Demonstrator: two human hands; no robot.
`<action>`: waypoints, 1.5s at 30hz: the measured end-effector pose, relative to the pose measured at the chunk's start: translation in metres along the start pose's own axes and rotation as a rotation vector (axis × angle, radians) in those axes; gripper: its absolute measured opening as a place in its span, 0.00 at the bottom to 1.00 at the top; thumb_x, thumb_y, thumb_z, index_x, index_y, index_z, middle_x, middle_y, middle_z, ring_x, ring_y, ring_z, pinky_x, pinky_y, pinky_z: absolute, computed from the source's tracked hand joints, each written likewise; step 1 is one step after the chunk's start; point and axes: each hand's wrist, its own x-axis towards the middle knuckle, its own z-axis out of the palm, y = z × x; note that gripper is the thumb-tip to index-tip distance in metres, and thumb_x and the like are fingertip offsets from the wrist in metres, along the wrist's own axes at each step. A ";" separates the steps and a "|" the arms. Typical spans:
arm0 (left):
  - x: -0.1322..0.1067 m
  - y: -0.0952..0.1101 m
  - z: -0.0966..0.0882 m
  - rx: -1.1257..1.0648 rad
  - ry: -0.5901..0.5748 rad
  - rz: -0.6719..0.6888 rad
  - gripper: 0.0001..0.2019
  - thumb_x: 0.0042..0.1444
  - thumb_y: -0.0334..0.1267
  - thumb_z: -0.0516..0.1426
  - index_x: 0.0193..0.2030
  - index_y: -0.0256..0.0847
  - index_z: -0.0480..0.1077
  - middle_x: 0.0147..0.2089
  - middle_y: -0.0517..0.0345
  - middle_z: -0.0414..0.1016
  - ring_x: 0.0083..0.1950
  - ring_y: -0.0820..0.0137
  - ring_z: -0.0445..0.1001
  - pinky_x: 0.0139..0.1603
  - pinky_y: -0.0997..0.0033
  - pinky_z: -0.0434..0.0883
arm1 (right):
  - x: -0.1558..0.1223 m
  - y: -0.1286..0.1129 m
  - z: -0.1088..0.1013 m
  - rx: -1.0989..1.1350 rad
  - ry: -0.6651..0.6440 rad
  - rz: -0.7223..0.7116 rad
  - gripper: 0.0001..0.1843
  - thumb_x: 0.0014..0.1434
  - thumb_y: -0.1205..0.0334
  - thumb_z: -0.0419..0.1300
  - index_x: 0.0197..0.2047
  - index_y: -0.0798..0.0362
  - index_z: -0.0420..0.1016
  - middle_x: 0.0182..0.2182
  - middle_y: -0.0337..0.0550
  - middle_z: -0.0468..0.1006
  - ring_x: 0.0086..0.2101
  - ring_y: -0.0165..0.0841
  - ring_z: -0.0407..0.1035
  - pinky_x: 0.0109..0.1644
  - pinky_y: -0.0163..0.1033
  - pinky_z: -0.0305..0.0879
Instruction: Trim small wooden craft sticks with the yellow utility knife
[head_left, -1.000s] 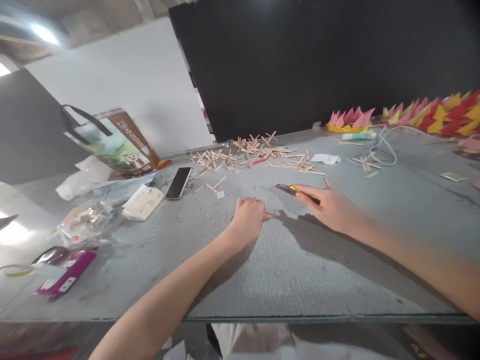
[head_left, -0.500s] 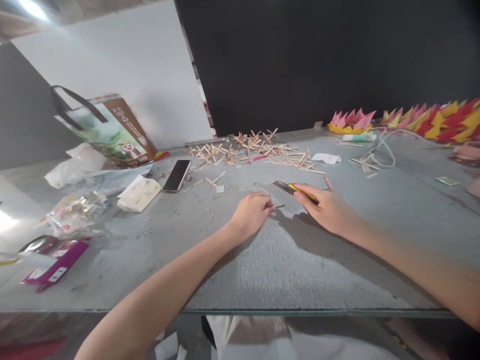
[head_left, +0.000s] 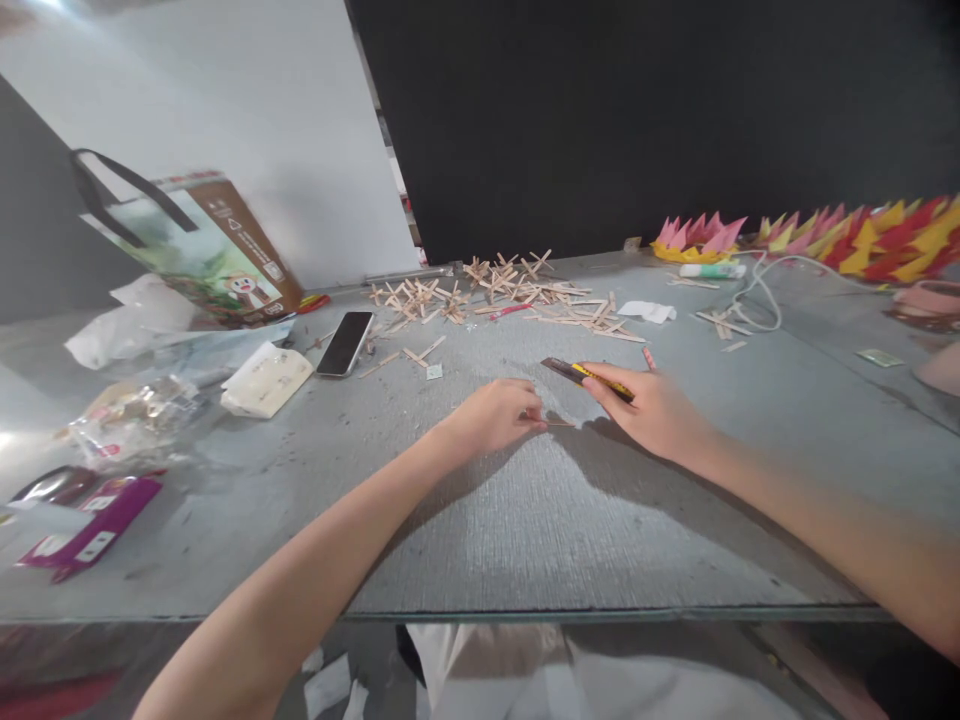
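Pinched in my left hand (head_left: 501, 412) is a thin wooden stick (head_left: 559, 423), its free end pointing right, close to the tabletop. My right hand (head_left: 645, 402) is wrapped round a black and yellow utility knife (head_left: 592, 378), whose dark blade end points left toward my left hand. The knife tip is apart from the stick. Beyond both hands lies a loose pile of wooden craft sticks (head_left: 502, 290), many of them crossed over each other. A small pink-red patterned strip (head_left: 649, 358) shows just behind my right hand.
On the left are a phone (head_left: 345, 344), a tissue pack (head_left: 267, 380), a shopping bag (head_left: 217, 250), a clear plastic bag (head_left: 135, 415) and a purple packet (head_left: 97, 530). Folded paper pieces (head_left: 697, 238), a glue stick (head_left: 712, 270) and a white cable (head_left: 765, 315) lie back right. The grey table (head_left: 480, 560) ends close in front.
My left hand has turned slightly, and the stick in it now lies flatter and a little lower. The right hand keeps hold of the knife; the whole view has shifted slightly.
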 end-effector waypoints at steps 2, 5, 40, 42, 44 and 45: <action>0.000 0.003 -0.001 0.003 -0.020 0.038 0.10 0.65 0.41 0.62 0.33 0.41 0.78 0.40 0.54 0.78 0.43 0.66 0.76 0.50 0.65 0.70 | 0.001 0.001 0.001 -0.014 -0.004 0.001 0.27 0.77 0.45 0.47 0.66 0.43 0.78 0.41 0.44 0.88 0.42 0.43 0.81 0.67 0.62 0.59; 0.001 0.003 -0.005 -0.033 0.030 0.044 0.09 0.65 0.41 0.62 0.34 0.42 0.79 0.38 0.54 0.79 0.44 0.64 0.76 0.53 0.64 0.70 | 0.001 0.000 0.000 0.000 -0.008 -0.008 0.27 0.76 0.45 0.47 0.66 0.44 0.78 0.41 0.45 0.88 0.43 0.43 0.81 0.66 0.60 0.60; 0.004 -0.022 -0.014 -0.267 -0.102 -0.164 0.13 0.55 0.48 0.66 0.35 0.40 0.81 0.35 0.55 0.81 0.38 0.66 0.75 0.41 0.66 0.65 | 0.003 0.015 -0.033 -0.013 -0.360 -0.451 0.21 0.76 0.55 0.53 0.66 0.37 0.79 0.42 0.39 0.89 0.36 0.35 0.79 0.42 0.39 0.66; 0.003 -0.021 -0.015 -0.269 -0.104 -0.171 0.13 0.55 0.48 0.66 0.35 0.40 0.81 0.35 0.54 0.81 0.38 0.66 0.75 0.41 0.66 0.65 | 0.003 0.014 -0.034 -0.021 -0.362 -0.450 0.21 0.76 0.54 0.53 0.66 0.38 0.79 0.43 0.39 0.89 0.35 0.35 0.79 0.42 0.39 0.66; 0.003 -0.018 -0.016 -0.269 -0.106 -0.190 0.12 0.55 0.48 0.66 0.35 0.39 0.81 0.35 0.54 0.81 0.38 0.65 0.75 0.41 0.66 0.66 | 0.003 0.015 -0.033 -0.023 -0.365 -0.450 0.21 0.76 0.54 0.53 0.66 0.38 0.79 0.43 0.40 0.89 0.35 0.35 0.79 0.42 0.39 0.66; 0.003 -0.017 -0.017 -0.267 -0.106 -0.197 0.12 0.55 0.47 0.66 0.34 0.39 0.81 0.35 0.53 0.81 0.38 0.65 0.75 0.41 0.66 0.66 | 0.003 0.015 -0.033 -0.018 -0.366 -0.449 0.22 0.76 0.54 0.53 0.66 0.38 0.79 0.43 0.40 0.89 0.36 0.35 0.79 0.42 0.39 0.66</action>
